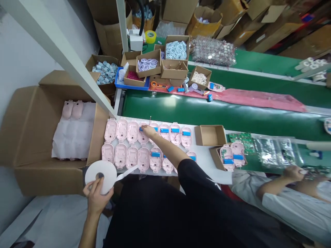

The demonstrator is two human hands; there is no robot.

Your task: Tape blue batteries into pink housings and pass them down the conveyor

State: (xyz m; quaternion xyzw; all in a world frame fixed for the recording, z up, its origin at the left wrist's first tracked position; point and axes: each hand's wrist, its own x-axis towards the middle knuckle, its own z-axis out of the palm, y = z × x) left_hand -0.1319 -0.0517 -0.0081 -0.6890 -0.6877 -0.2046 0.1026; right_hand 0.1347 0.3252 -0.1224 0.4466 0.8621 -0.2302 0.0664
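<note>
My left hand [97, 196] grips a big roll of white tape [110, 172] by its core, fingers in the centre hole. A loose tape end [128, 172] sticks out to the right over the front row of pink shells. My right hand [149, 131] reaches into a back-row pink plastic shell [143, 138], fingers closed at a blue battery [141, 128] that is partly hidden under them. To its right, back-row shells hold blue batteries [175, 130] with thin wires. Shells to the left, such as one pink half-shell [132, 132], have no battery in them. My right forearm covers part of the front row.
A large carton [26, 120] with pink housings [72, 109] stands left. Behind runs a green conveyor [165, 103], with small boxes of rings [177, 50] beyond. An open cardboard box [210, 135] and circuit boards [243, 141] lie right, near a co-worker's hands [293, 173].
</note>
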